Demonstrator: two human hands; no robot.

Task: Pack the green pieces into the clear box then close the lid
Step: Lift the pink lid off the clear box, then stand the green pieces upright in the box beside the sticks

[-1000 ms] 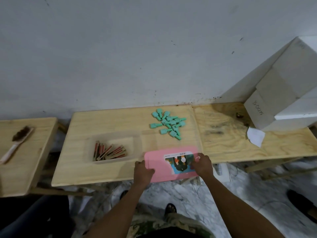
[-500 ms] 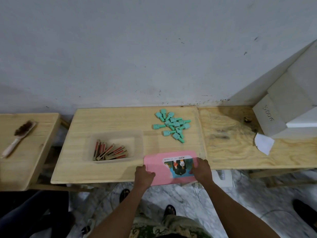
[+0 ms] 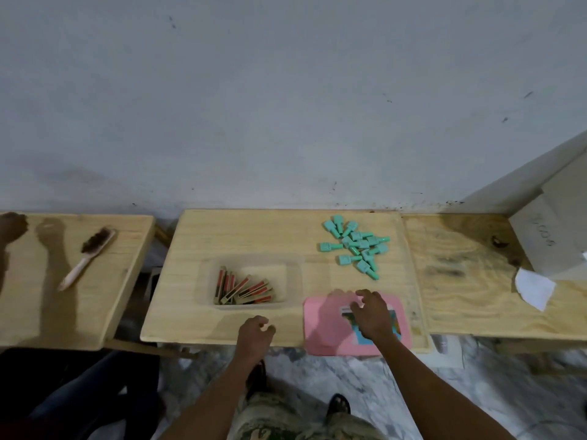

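Both forearms reach forward; the left hand [image 3: 254, 334] is loosely curled, the right hand [image 3: 371, 314] spread, each grip empty.

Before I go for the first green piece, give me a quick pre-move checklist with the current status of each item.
1. Clear box open on top: ok, no lid on it.
2. Room in the box: ok, red and wood sticks fill only its left part.
3. Green pieces reachable: ok, one heap beyond the pink lid, nothing on top.
4. Right hand free: ok, open above the lid, holding nothing.
5. Left hand free: ok, empty at the table's near edge.
6. Lid secure: not ok, it overhangs the table's near edge.
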